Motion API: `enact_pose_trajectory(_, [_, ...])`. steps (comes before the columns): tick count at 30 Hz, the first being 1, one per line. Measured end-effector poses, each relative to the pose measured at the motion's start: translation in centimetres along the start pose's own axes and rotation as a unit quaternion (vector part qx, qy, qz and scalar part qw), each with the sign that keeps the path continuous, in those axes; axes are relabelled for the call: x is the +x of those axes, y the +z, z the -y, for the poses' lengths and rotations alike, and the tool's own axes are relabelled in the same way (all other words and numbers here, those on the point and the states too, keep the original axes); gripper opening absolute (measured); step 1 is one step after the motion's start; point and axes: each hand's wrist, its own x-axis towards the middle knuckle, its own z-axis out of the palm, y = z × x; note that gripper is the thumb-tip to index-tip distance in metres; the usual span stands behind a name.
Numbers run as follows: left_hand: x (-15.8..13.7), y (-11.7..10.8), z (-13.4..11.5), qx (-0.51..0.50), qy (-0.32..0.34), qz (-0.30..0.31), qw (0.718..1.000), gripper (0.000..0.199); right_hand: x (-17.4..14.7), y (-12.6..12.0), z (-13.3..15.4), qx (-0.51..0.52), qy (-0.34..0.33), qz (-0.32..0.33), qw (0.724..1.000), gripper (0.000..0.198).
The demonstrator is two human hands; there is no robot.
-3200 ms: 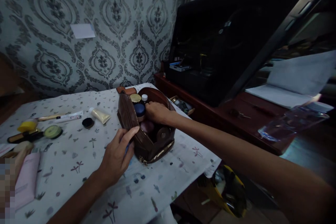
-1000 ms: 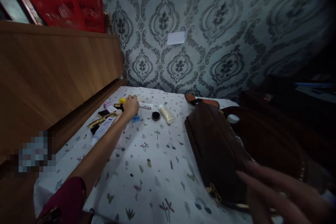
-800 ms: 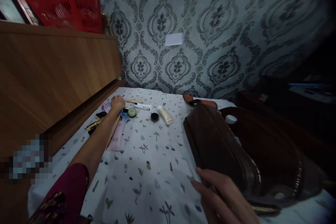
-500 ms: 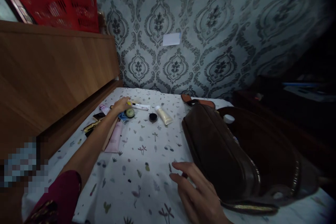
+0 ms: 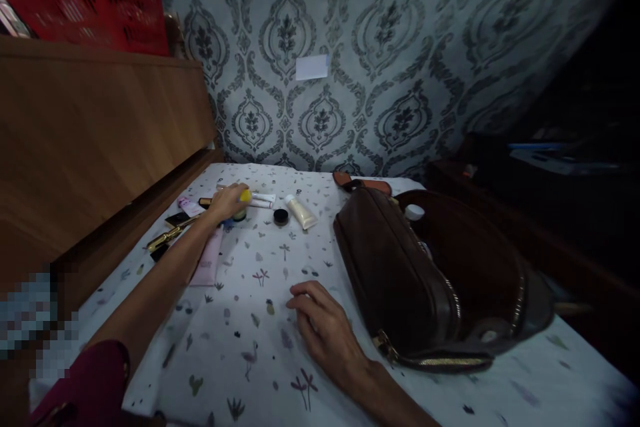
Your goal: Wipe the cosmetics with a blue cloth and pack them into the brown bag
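Our left hand (image 5: 230, 203) pinches a rounded yellow piece (image 5: 245, 195) near the round jar (image 5: 241, 215). Our right hand (image 5: 326, 327), fingers loosely bent and parted, is beside the gaping, leathery brown bag (image 5: 385, 260) on printed cloth (image 5: 215, 340).

The left hand (image 5: 227, 203) leaves the rim of the brown bag (image 5: 390, 273) and is now near the table's (image 5: 210, 333) far left corner. A yellow piece (image 5: 245, 195), earlier lying left of the green-topped jar (image 5: 240, 216), is now in its fingers, and the hand partly covers that jar. The right hand (image 5: 327, 327) is out of the bag, loosely curled over the table's near half. A red basket (image 5: 85, 0) and wooden cabinet (image 5: 100, 120) come into view.
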Motion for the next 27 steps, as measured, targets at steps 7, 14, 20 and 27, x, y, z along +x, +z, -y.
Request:
enact_pose_trajectory(7, [-2.3, 1.2, -3.3, -0.050, 0.088, 0.018, 0.995, 0.031, -0.2, 0.4, -0.6, 0.024, 0.036, 0.015, 0.999, 0.028])
enact_pose_trajectory(14, [-1.8, 2.4, -4.0, -0.084, 0.037, 0.009, 0.996, 0.035, 0.4, 0.5, -0.7, 0.039, 0.076, 0.027, 0.996, 0.028])
enact_pose_trajectory(20, [-2.7, 2.9, -5.1, -0.117, 0.038, 0.016, 0.992, 0.032, 2.2, 1.5, -1.5, 0.059, 0.142, 0.045, 0.987, 0.027])
enact_pose_trajectory(27, [-3.9, 2.0, -5.6, -0.188, 0.079, 0.002, 0.979, 0.034, 2.6, 3.2, -3.7, 0.108, 0.256, 0.011, 0.961, 0.024])
